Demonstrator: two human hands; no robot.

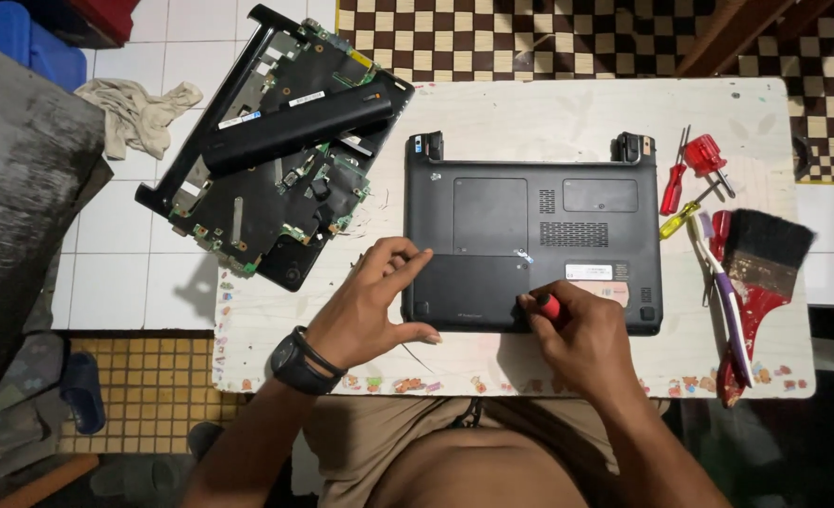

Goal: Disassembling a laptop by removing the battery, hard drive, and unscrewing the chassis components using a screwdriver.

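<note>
My right hand [581, 334] is closed around a small red-handled screwdriver [549, 306], its tip down near the front edge of the black plastic laptop base [530, 235], which lies underside up in the middle of the low white table [548, 118] just in front of my knees. My left hand [374, 306] holds nothing; its fingers are spread and bent, thumb along the near edge and fingertips pressing the base's left front corner. To work well here, I judge the driver should stand square in the screw head while that hand keeps the shell from sliding. To the right, well clear of my wrist, lie a red-handled paintbrush with black bristles [760, 263] and loose screwdrivers with red and yellow handles [690, 179]. Farther left, an opened laptop chassis with bare green circuit boards [276, 160] overhangs the table's corner, a long black battery bar [299, 122] across it; nothing crowds my hands.
</note>
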